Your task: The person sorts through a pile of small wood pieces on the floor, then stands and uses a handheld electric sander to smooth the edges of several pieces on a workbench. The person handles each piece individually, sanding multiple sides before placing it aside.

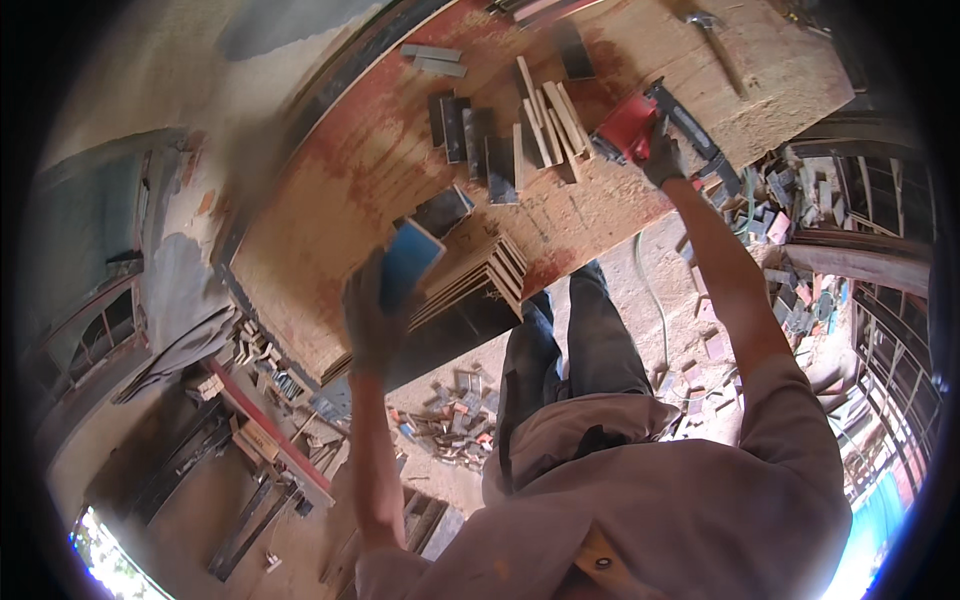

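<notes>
My right hand (663, 160), in a dark glove, is wrapped round the handle of a red and black nail gun (626, 128) at the right of the wooden worktable. My left hand (370, 305), also gloved and a little blurred, grips a small blue-faced block (408, 262) over the table's near left part. Right beside it lies a stack of thin panels (485, 280) at the near edge. Behind the blue block is a dark block (443, 212). Between my hands lie narrow wooden strips (565, 125) and dark flat pieces (478, 138).
The worktable (350, 165) is strewn with sawdust. A hammer (722, 55) lies at its far right, and grey strips (433, 60) at its far left. Piles of wood offcuts (455, 425) cover the floor below. A thin hose (650, 290) runs along the floor.
</notes>
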`<state>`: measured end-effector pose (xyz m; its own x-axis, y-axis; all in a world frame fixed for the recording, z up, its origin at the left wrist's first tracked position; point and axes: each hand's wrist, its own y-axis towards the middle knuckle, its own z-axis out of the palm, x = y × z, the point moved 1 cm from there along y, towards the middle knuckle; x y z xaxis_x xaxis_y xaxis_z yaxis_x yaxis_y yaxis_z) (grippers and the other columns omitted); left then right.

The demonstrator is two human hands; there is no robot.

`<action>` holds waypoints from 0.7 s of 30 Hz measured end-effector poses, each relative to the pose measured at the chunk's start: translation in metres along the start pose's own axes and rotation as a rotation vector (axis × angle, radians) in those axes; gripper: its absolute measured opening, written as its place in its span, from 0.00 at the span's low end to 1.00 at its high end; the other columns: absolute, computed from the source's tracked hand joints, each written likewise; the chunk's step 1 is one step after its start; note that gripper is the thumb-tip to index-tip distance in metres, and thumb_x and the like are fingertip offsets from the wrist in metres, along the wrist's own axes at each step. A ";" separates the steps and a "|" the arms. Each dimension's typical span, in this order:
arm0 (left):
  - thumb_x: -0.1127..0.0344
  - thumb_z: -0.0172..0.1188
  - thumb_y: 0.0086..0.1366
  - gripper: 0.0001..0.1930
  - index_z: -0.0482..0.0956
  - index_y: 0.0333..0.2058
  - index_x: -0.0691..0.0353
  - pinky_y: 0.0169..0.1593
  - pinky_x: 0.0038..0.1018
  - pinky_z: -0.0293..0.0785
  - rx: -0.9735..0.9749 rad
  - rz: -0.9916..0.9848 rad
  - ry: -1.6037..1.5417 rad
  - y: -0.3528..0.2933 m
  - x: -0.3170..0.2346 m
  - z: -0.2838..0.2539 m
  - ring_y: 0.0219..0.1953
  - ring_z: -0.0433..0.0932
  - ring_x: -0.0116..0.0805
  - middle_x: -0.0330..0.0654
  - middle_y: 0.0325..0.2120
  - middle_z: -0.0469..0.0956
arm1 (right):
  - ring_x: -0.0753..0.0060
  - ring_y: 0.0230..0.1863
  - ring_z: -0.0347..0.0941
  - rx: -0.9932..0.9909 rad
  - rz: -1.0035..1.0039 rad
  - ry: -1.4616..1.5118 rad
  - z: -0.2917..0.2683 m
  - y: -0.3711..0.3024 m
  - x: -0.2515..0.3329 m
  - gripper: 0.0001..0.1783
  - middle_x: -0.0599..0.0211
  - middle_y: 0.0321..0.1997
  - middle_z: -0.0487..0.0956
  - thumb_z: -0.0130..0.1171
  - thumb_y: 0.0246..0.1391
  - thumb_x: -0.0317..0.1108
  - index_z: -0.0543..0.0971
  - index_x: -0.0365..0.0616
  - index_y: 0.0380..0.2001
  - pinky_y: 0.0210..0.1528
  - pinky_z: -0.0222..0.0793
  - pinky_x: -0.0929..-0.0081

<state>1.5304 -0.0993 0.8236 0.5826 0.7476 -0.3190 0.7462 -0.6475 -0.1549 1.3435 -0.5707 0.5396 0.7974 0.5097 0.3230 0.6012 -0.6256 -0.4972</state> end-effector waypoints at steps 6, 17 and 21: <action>0.55 0.74 0.52 0.41 0.71 0.63 0.60 0.68 0.52 0.59 -0.008 0.123 -0.025 -0.082 -0.041 0.026 0.65 0.66 0.58 0.54 0.63 0.69 | 0.51 0.44 0.79 -0.168 -0.203 0.352 -0.013 -0.038 0.002 0.39 0.51 0.45 0.81 0.68 0.50 0.38 0.64 0.47 0.64 0.47 0.75 0.56; 0.43 0.68 0.58 0.40 0.71 0.62 0.64 0.68 0.53 0.58 -0.202 0.326 -0.220 -0.093 -0.013 0.072 0.64 0.67 0.59 0.55 0.61 0.72 | 0.86 0.41 0.75 0.217 0.155 1.205 0.031 -0.386 -0.084 0.21 0.76 0.45 0.82 0.64 0.64 0.41 0.78 0.45 0.56 0.36 0.70 0.81; 0.42 0.67 0.59 0.40 0.72 0.61 0.65 0.67 0.54 0.58 -0.280 0.369 -0.264 -0.090 -0.010 0.083 0.63 0.69 0.58 0.55 0.59 0.73 | 0.82 0.46 0.78 0.039 0.211 1.181 0.068 -0.496 -0.086 0.20 0.73 0.44 0.82 0.69 0.60 0.35 0.78 0.44 0.54 0.42 0.75 0.73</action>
<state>1.4305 -0.0604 0.7630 0.7487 0.3911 -0.5353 0.5852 -0.7693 0.2563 0.9737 -0.2639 0.7038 0.4470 -0.4699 0.7612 0.4676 -0.6027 -0.6466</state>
